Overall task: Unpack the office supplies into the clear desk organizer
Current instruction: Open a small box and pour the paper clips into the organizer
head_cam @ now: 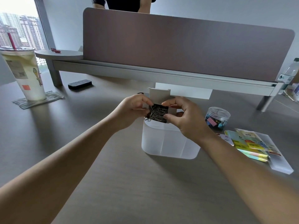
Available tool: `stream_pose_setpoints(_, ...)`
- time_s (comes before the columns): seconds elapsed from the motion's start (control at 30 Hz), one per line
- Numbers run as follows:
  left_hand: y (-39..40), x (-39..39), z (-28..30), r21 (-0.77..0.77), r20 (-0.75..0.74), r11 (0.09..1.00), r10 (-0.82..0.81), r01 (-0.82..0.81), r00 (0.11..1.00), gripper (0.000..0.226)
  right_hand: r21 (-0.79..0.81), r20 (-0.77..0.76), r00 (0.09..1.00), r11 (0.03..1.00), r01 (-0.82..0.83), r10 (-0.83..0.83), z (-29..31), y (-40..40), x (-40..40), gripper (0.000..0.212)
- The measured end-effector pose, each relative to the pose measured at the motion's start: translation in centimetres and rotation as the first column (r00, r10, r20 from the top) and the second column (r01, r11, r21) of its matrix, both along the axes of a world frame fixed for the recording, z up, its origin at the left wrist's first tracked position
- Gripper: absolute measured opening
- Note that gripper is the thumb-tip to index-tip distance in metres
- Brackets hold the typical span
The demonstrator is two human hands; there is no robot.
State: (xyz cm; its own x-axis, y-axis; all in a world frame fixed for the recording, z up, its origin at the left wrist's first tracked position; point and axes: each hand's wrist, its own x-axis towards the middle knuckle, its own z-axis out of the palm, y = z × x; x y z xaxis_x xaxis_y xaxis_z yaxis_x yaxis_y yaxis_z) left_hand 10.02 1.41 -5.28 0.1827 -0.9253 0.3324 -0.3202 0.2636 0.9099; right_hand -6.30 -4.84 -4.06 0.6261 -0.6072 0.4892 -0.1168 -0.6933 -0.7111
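Both hands pinch a small open white cardboard box [159,101] of silver wire paper clips [157,113].

Left hand [133,109] and right hand [186,117] hold it, fingers curled, above the frosted clear plastic desk organizer [169,143]; a round clear jar of coloured binder clips [216,118] stands at three o'clock.

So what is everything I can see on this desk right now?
paper clip box: one, white, flap open, held above the organizer
paper clips: many, silver, in the box, a few spilling out
organizer: one, frosted clear, desk centre
jar of binder clips: one, clear, right
sticky note packs: several, yellow and pastel, right
drink cup: one, red straw, left
eraser: one, black, far left
bottle: one, clear, far right
left hand: holds the box
right hand: pinches the box
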Motion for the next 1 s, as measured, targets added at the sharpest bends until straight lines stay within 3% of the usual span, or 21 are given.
stream_pose_setpoints(0.17,-0.18,0.07,-0.06,-0.005,0.015,1.0,0.006,-0.006,1.0,0.035,-0.053,-0.034,0.999,0.999,0.01,-0.012,0.06,-0.26,-0.12,0.026)
stream_pose_setpoints(0.43,-0.05,0.23,-0.01,-0.022,0.086,1.0,0.018,-0.016,0.996,0.035,-0.029,-0.022,0.999,0.999,-0.027,0.026,-0.11,-0.15,-0.14,0.032)
stream_pose_setpoints(1.0,-0.28,0.14,-0.2,-0.064,-0.002,0.997,-0.053,0.053,0.999,0.045,-0.058,-0.063,0.997,0.997,-0.046,0.043,0.05,0.13,-0.29,0.034)
